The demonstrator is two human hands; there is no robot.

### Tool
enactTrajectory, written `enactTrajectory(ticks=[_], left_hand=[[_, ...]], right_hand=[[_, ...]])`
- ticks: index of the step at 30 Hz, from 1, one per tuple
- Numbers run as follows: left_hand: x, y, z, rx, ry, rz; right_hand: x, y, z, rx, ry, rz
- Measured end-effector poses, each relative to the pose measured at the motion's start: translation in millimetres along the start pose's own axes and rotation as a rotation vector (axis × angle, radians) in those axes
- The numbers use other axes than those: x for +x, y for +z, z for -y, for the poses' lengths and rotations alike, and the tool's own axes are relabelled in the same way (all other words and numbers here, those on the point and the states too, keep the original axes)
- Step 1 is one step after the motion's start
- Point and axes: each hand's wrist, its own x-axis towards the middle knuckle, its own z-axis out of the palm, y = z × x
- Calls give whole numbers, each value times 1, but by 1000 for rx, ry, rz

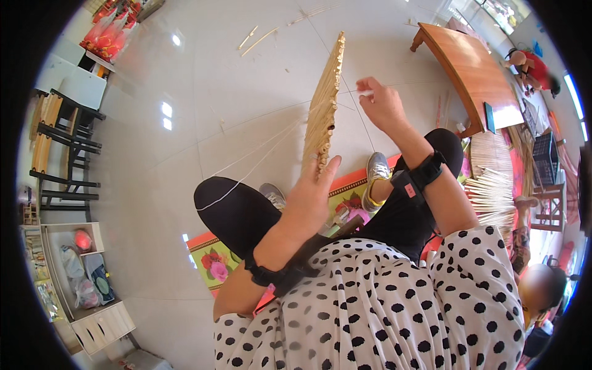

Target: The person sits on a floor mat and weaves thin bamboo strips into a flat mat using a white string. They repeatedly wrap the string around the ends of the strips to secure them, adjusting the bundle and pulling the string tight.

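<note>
In front of me stands a flat panel of pale straw-like stalks (320, 108), laid side by side and seen nearly edge-on. My left hand (312, 198) grips its lower end, thumb along the near edge. A thin white string (259, 146) runs from the panel down to the left and loops over my left knee. Just right of the panel, apart from it, my right hand (383, 106) is raised with fingers bent together. Whatever those fingers may hold is too fine to make out.
Beneath my feet lies a flowered mat (213, 262). Loose stalk pieces (259, 42) are scattered on the tiled floor. A wooden table (472, 68) stands at far right, near a heap of stalks (490, 191). Two other people are on the right. Folded black-framed furniture (68, 148) stands left.
</note>
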Motion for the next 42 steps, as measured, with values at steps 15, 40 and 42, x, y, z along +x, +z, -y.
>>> enactTrajectory(ticks=[15,40,42], left_hand=[[59,-107,32,155,269,161],[94,-45,2,-950,-452,68],[94,-38,-5,-1134,-570,62]], right_hand=[[56,-36,-8,-399,-546,232],[-39,-47,65,-98,-416,-161],[-42,-44,61,-74,-438,-201]])
